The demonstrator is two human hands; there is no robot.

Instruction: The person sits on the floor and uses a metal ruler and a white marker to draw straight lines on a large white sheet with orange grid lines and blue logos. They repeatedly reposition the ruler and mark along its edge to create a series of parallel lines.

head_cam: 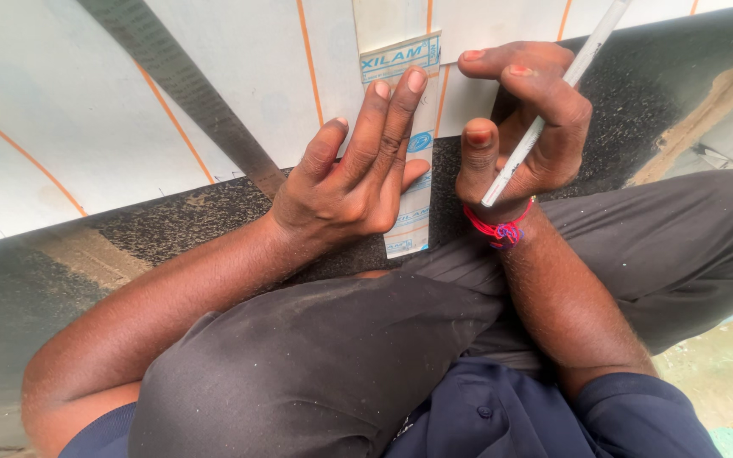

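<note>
Left hand (351, 174) spread flat, pressing narrow laminate strip (411, 182) across near edge of white sheet (86, 127); right hand (523, 127) beside it, gripping white pencil (545, 114).

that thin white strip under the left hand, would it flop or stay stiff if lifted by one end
The strip looks thin and flat, so it would probably bend rather than hold straight. It seems light for its length. Its glossy face may slide on the white sheet, which may be why the left hand presses on it.
</note>
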